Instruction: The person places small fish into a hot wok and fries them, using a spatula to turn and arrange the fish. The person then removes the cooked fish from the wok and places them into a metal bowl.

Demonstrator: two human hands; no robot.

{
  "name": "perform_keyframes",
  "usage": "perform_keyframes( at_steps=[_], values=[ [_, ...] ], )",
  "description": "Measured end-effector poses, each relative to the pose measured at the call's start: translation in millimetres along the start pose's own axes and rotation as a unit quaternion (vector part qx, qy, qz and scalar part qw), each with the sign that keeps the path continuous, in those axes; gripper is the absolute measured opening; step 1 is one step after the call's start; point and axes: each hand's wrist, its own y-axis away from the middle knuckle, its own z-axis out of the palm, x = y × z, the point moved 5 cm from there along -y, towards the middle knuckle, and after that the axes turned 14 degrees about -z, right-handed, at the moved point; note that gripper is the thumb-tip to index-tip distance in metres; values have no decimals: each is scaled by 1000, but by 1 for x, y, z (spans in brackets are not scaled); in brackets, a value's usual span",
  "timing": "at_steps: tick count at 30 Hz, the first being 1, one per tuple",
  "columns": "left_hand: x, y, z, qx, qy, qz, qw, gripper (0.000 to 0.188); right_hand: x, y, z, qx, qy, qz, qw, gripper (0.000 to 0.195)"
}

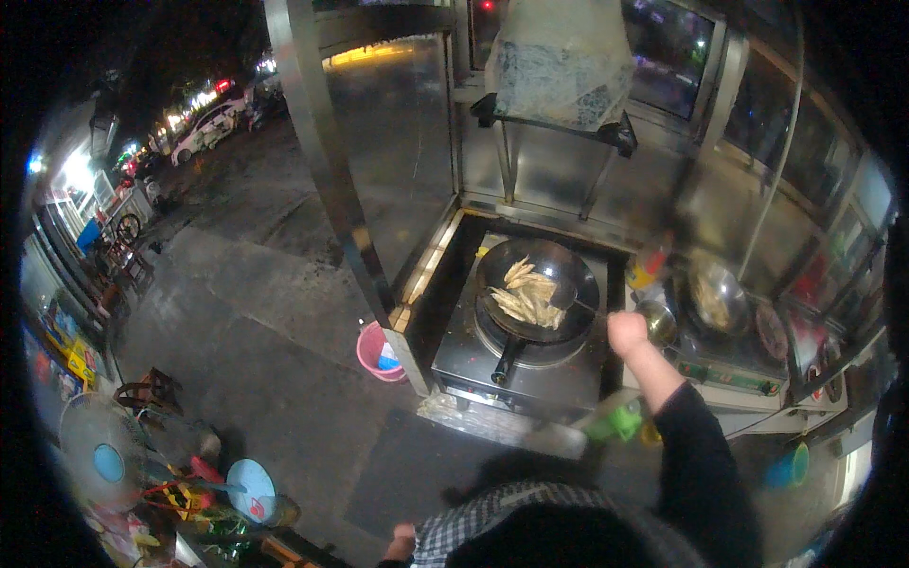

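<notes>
In the head view, a black wok [511, 328] with a handle sits on a stove [469, 369]. Pale, elongated pieces of food [525, 295], perhaps small fish, lie in it. My right hand [628, 334] grips the handle of a metal ladle [564, 293], whose bowl is inside the wok by the food. My left hand [403, 541] hangs low at the bottom edge beside a checked apron [469, 522], away from the stove; its fingers are too unclear to read.
A metal bowl [657, 323], a bottle [646, 266] and a second metal pan [717, 295] stand right of the stove. A metal-framed glass panel [390, 142] rises on its left. A pink bucket [369, 351] stands lower left. A fan [103, 458] is at far left.
</notes>
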Motion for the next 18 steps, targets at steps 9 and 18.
perform_keyframes(
  at_steps=[9, 18],
  values=[
    [12, 7, -26, 40, 127, 69, 989, 36, -14, -5, -10, 85, 25, -40, 995, 17],
    [13, 34, -48, 35, 109, 25, 993, 34, 3, -11, 20, 89, 5, -43, 995, 14]
  ],
)
